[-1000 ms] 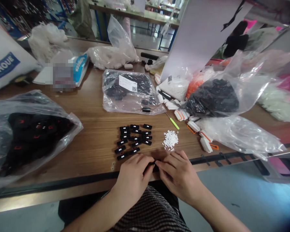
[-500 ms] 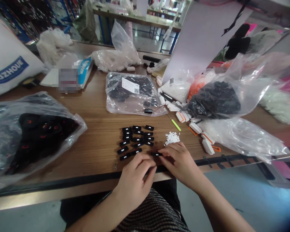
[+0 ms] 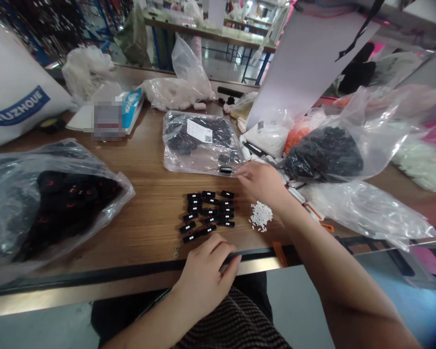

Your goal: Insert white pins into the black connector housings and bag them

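- black plastic blocks (image 3: 210,212) with paired white marks are lying in a loose cluster on the table, just beyond the left hand (image 3: 207,269).
- the left hand is resting at the near edge, thumb and forefinger parted by a narrow gap; nothing is showing between them, though the palm is facing away.
- the right hand (image 3: 263,182) is hovering farther out, fingers bent and tips close together; whether they are pinching anything, i cannot tell.
- its fingertips are pointing at a single black piece (image 3: 225,169), which is lying at the near edge of a labelled clear bag (image 3: 198,148), seemingly just beside them.
- the step in hand is looking like a reach toward that edge of the bag; as i judge it, picking up something so small is calling for a fine thumb-and-finger pinch.
- white pellets (image 3: 261,215) are forming a small heap right of the blocks, below the right forearm.
- wood-grained, the table (image 3: 148,208) is ending nearest the person in a dark strip (image 3: 156,268).
- a large clear bag (image 3: 76,194) of dark parts is slumping at the left, and a white sack (image 3: 18,97) is standing behind it.
- a pale panel (image 3: 294,63) is leaning at the back right; beyond, another worktable (image 3: 210,33) is standing on blue legs.
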Demonstrator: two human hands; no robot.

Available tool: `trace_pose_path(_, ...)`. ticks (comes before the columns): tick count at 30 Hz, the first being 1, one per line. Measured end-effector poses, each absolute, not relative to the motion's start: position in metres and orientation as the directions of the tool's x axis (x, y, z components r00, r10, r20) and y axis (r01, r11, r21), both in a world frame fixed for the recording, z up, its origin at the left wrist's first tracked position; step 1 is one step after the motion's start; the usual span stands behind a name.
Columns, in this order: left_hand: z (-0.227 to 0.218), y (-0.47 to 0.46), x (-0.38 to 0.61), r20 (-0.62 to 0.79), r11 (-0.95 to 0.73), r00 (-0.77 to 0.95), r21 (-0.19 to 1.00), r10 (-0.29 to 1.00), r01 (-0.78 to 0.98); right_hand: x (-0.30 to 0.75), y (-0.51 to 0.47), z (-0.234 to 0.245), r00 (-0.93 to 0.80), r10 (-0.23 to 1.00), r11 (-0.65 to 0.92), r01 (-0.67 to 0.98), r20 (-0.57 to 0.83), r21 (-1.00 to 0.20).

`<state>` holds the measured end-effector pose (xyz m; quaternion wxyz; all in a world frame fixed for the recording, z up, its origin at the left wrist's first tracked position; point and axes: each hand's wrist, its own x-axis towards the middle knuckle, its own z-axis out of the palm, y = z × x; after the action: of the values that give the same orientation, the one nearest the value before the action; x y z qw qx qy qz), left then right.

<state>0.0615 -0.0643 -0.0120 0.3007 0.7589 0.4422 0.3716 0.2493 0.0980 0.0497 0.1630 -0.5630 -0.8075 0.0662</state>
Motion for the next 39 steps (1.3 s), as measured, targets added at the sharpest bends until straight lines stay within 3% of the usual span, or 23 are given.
trace_pose_path(5,-0.013,-0.065,0.061,0.287,-0.432,0.352,0.776,0.891,0.459,0.237,0.174,0.030,-0.439,0.896,0.439,0.843,0.075,-0.312)
trace_pose_path(11,-0.014,-0.065,0.061,0.261,-0.425,0.372,0.766,0.891,0.482,0.227,0.193,0.031,-0.525,0.850,0.498,0.823,-0.033,-0.275)
trace_pose_path(18,-0.013,-0.065,0.061,0.249,-0.411,0.366,0.777,0.897,0.478,0.209,0.200,0.038,-0.575,0.813,0.546,0.809,-0.096,-0.220)
trace_pose_path(22,-0.012,-0.064,0.061,0.259,-0.413,0.358,0.780,0.897,0.470,0.213,0.184,0.049,-0.521,0.853,0.501,0.836,-0.037,-0.225)
trace_pose_path(25,-0.012,-0.063,0.061,0.269,-0.419,0.357,0.786,0.894,0.455,0.227,0.142,0.064,-0.451,0.891,0.441,0.841,0.045,-0.313)
trace_pose_path(27,-0.013,-0.063,0.061,0.277,-0.421,0.351,0.788,0.894,0.449,0.239,0.101,0.071,-0.366,0.927,0.347,0.748,0.085,-0.565)
trace_pose_path(29,-0.013,-0.063,0.061,0.290,-0.415,0.322,0.791,0.901,0.449,0.251,0.055,0.071,-0.335,0.941,0.266,0.641,0.049,-0.720)
trace_pose_path(35,-0.015,-0.065,0.062,0.351,-0.441,0.270,0.774,0.896,0.455,0.261,-0.040,0.035,-0.237,0.964,0.029,0.544,-0.120,-0.838)
trace_pose_path(39,-0.016,-0.063,0.059,0.325,-0.474,0.376,0.769,0.868,0.430,0.243,-0.062,0.017,-0.148,0.989,0.077,0.570,-0.010,-0.818)
